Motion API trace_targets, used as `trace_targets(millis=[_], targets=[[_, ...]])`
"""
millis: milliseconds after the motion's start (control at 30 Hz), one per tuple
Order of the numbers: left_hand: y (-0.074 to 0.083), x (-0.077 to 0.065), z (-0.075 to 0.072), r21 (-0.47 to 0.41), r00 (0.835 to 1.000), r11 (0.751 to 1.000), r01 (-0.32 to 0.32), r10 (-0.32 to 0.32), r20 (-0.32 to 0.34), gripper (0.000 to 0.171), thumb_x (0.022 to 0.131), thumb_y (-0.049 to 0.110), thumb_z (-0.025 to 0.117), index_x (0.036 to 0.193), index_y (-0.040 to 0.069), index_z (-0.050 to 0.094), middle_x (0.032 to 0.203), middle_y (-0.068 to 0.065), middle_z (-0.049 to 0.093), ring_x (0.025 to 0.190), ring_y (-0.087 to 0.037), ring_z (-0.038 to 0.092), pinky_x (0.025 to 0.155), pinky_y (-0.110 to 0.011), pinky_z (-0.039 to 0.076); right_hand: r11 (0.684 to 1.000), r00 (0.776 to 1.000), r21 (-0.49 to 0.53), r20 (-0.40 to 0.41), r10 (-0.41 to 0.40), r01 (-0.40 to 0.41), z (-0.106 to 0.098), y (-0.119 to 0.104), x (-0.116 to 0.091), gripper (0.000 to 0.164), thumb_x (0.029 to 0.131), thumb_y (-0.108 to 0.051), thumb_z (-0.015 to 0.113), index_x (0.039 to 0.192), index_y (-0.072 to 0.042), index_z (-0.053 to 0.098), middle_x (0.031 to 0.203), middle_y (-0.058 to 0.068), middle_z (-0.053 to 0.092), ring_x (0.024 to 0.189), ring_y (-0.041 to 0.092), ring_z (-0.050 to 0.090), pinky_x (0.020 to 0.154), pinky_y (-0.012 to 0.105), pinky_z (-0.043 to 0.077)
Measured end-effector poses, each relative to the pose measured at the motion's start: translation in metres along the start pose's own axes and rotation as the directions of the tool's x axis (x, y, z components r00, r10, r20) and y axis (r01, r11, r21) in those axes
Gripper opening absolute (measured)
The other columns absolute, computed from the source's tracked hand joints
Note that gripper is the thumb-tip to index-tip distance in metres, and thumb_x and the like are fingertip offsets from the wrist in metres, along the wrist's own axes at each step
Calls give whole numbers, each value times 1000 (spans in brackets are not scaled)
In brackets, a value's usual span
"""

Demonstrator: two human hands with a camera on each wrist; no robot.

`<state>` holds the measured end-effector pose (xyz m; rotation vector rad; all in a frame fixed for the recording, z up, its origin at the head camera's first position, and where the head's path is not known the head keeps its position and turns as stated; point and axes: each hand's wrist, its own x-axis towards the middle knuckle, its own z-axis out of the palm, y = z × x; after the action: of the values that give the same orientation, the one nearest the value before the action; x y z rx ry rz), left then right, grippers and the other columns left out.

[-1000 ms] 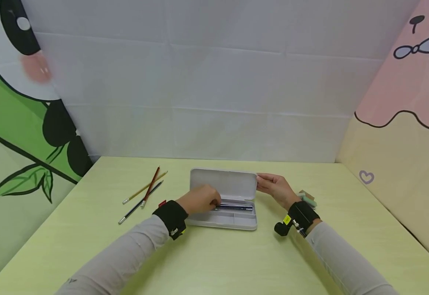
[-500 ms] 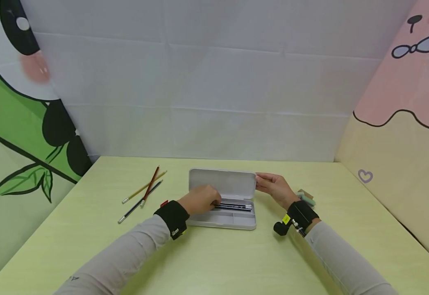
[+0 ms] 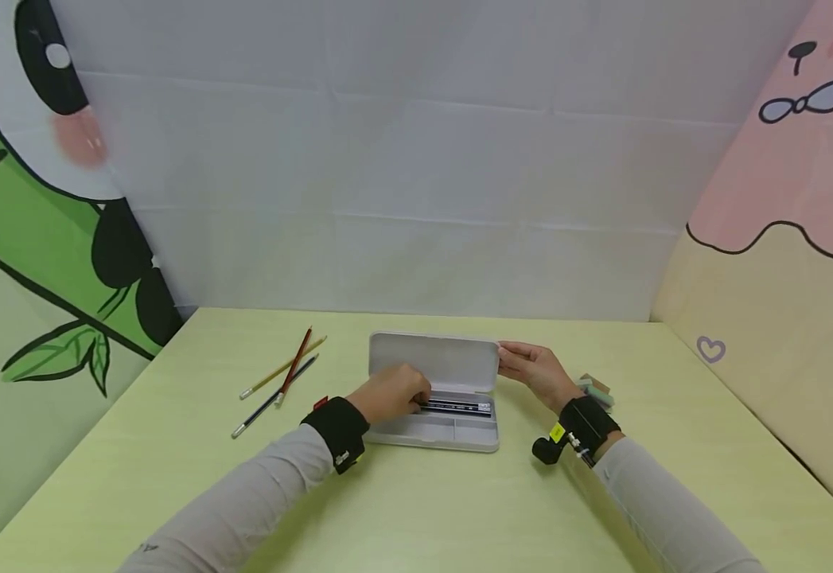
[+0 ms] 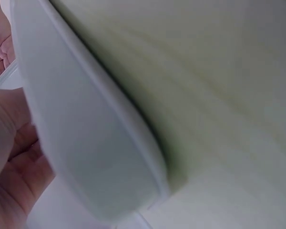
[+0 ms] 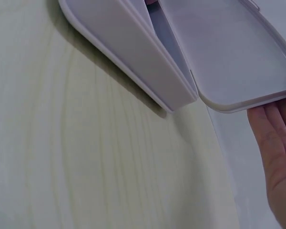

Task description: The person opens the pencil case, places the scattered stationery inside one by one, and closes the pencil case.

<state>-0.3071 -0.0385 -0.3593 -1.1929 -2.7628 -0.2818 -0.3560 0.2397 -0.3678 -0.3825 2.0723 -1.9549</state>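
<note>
An open pale grey pencil case stands mid-table, its lid raised at the back. Several dark striped pencils lie in its rear compartment. My left hand reaches into the left part of the case, fingers curled at the pencils' left ends, apparently pinching them; its fingertips are partly hidden. The left wrist view shows that hand's fingers beside a pale panel of the case. With its fingers nearly straight, my right hand touches the lid's right edge. The right wrist view has those fingers against the lid.
Left of the case, a red pencil, a yellow pencil and a dark pencil lie crossed. Small green and brown blocks sit beyond my right wrist. A white sheet closes off the back of the table.
The pencils in the case have shifted slightly under my left hand, their white ends now showing at the right. My right hand keeps its place at the lid.
</note>
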Motion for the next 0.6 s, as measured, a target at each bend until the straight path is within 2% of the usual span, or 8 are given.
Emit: trace_targets(millis=[200,367,500,600], targets=[[-4,-6,3,5,1000,1000,9,-9,2,8,78,2,76,76,8,70,71,2,66,62,-4,50,58,-15,42,1000,1000,17,4,-5,5,5,8,1,54,98,-18,56,139,12,40,112,-3,68,94,1,68,93,24,55],[-4,-12,-2,-44,999,998,42,-42,-12,10,81,2,74,75,8,67,71,1,63,63,-5,44,59,-17,40,1000,1000,0,22,-21,21,4,8,0,56,98,-19,56,141,12,38,119,1,66,95,1,68,95,25,54],[-5,-18,-12,-57,994,994,93,-96,-54,4,84,4,71,85,7,70,79,-2,68,70,-10,55,64,-22,48,1000,999,-2,15,-28,28,1,5,0,56,97,-19,57,141,11,39,115,-3,66,95,0,68,95,25,54],[-10,-25,-21,-33,983,989,143,-146,-115,11,84,9,72,95,7,71,88,-4,71,79,-14,63,71,-25,53,1000,1000,3,4,-24,24,0,2,0,57,96,-20,58,140,12,39,109,-9,67,93,0,69,93,24,54]])
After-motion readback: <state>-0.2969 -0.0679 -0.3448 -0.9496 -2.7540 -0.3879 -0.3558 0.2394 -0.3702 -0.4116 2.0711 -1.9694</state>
